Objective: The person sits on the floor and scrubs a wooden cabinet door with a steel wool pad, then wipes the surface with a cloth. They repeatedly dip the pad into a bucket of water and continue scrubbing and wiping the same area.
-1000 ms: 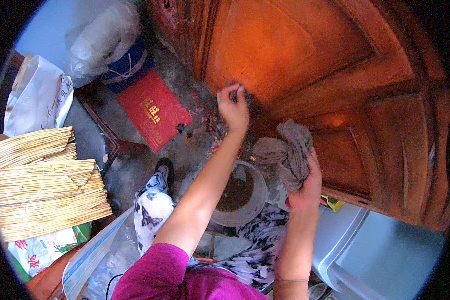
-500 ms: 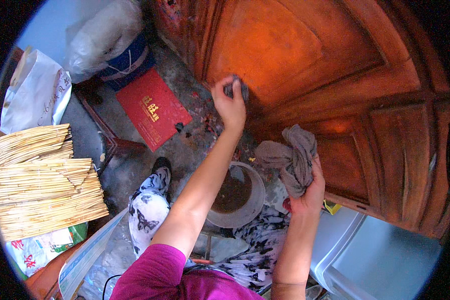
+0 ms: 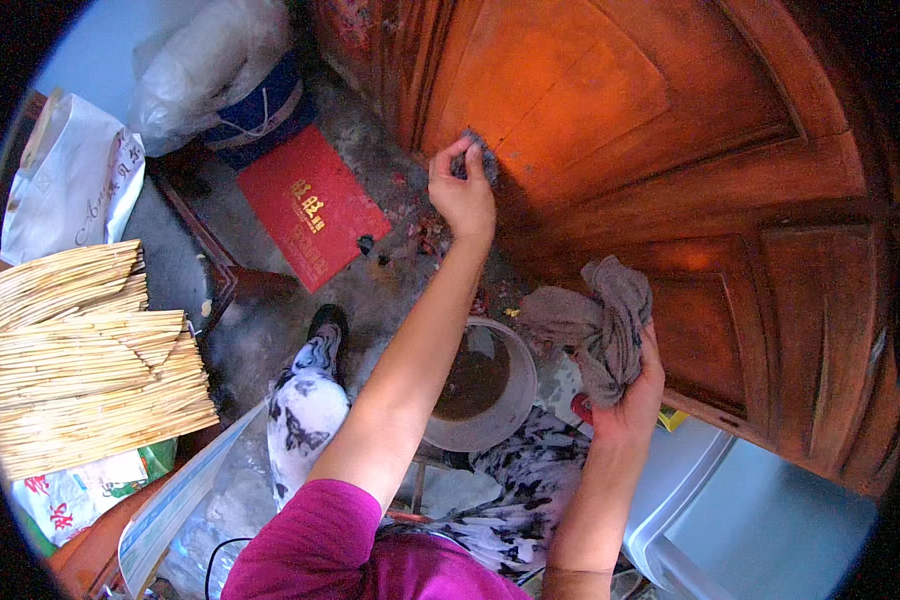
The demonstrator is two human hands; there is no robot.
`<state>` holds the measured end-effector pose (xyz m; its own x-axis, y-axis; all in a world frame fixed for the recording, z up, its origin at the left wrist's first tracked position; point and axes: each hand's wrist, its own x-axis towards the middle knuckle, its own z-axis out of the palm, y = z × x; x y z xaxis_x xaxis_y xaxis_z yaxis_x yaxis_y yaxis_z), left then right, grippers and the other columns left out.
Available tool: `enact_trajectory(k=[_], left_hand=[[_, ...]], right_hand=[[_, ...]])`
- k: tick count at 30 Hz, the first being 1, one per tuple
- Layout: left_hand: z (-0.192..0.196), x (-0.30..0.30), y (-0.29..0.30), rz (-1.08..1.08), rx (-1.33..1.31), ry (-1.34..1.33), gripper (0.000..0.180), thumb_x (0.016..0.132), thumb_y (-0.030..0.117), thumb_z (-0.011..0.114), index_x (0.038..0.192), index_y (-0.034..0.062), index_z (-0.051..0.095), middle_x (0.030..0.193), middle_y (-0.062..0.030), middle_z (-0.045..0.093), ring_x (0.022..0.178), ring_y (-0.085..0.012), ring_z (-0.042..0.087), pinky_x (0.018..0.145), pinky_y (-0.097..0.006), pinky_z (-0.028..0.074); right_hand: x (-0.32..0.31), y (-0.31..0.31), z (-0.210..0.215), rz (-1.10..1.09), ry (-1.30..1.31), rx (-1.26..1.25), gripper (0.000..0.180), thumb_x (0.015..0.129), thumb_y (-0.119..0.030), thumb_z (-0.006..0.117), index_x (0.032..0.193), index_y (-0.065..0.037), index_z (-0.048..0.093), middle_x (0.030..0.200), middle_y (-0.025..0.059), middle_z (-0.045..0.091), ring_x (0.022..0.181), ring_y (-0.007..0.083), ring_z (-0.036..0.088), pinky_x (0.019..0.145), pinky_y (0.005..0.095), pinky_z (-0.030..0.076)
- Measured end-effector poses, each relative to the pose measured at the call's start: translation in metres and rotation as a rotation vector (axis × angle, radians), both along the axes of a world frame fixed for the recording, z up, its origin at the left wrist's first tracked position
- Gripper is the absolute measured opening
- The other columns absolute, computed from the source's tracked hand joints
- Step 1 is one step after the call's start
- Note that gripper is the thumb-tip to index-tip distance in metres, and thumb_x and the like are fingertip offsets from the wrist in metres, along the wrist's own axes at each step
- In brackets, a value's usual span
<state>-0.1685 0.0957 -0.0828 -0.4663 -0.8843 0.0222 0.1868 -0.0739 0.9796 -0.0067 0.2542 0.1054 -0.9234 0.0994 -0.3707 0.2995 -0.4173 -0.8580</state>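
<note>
Pinched in the fingertips of my left hand (image 3: 462, 208) is a small dark grey scrubbing pad (image 3: 486, 163), probably steel wool. It rests against the lower edge of the brown wooden door panel (image 3: 570, 100); the exact contact is partly hidden by my fingers. My right hand (image 3: 630, 408) grips a bunched grey-brown cloth (image 3: 612, 325), held up in front of a lower wooden panel. Something small and red shows by that wrist. Between my forearms a pale bucket (image 3: 523, 400) stands on the floor with murky brown water in it.
A red card sheet (image 3: 315, 205) lies on the floor amid scattered debris. Behind it stands a blue bucket (image 3: 260, 120) under clear plastic bags. Bundled straw-coloured sticks (image 3: 95, 390) and a white bag (image 3: 70, 190) sit on the left. A translucent plastic bin (image 3: 770, 510) is at lower right.
My left hand and the pad have shifted slightly up along the wood. My right hand with the cloth has moved a little right. The whole view has also shifted slightly.
</note>
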Motion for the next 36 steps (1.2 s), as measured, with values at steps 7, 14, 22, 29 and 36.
enact_trajectory(k=[7,14,22,29,36], left_hand=[[-0.026,-0.009,-0.012,-0.011,-0.07,0.009,0.013,0.084,0.008,0.072,0.092,-0.0023,0.069,0.094,-0.0154,0.07,0.091,-0.0303,0.065,0.087,-0.038,0.05],[-0.062,-0.004,-0.03,0.007,-0.081,-0.142,0.011,0.08,0.003,0.074,0.087,-0.0007,0.066,0.091,-0.0156,0.065,0.091,-0.033,0.062,0.084,-0.04,0.048],[-0.038,-0.011,-0.023,0.129,-0.017,-0.086,0.014,0.085,0.01,0.073,0.087,-0.0024,0.067,0.092,-0.012,0.07,0.089,-0.024,0.065,0.086,-0.037,0.049],[-0.004,0.002,0.006,-0.02,-0.043,0.039,0.013,0.086,0.009,0.07,0.093,-0.0021,0.067,0.097,-0.0164,0.068,0.095,-0.0297,0.063,0.089,-0.037,0.047],[-0.03,-0.017,-0.033,0.073,0.126,-0.068,0.011,0.085,0.005,0.072,0.091,-0.0013,0.065,0.093,-0.0142,0.066,0.088,-0.027,0.063,0.083,-0.038,0.049]], right_hand=[[-0.006,0.001,-0.002,-0.023,-0.012,0.012,0.046,0.098,-0.016,0.046,0.142,-0.007,0.044,0.137,0.0143,0.055,0.125,0.0297,0.054,0.104,0.0459,0.045],[0.003,-0.01,-0.005,-0.007,-0.006,0.036,0.045,0.098,-0.018,0.045,0.142,-0.006,0.045,0.137,0.0144,0.055,0.124,0.0295,0.054,0.105,0.0445,0.044],[0.003,-0.01,-0.004,-0.002,-0.034,-0.017,0.042,0.099,-0.02,0.047,0.138,-0.005,0.048,0.134,0.0133,0.057,0.122,0.0298,0.056,0.104,0.0441,0.045],[-0.002,-0.002,-0.002,-0.074,-0.044,-0.031,0.044,0.097,-0.019,0.049,0.139,-0.006,0.048,0.134,0.0132,0.057,0.121,0.0305,0.057,0.102,0.0459,0.047],[0.013,-0.006,0.007,-0.055,-0.054,0.023,0.051,0.093,-0.017,0.054,0.143,-0.009,0.045,0.138,0.013,0.055,0.124,0.0307,0.055,0.101,0.0474,0.048]])
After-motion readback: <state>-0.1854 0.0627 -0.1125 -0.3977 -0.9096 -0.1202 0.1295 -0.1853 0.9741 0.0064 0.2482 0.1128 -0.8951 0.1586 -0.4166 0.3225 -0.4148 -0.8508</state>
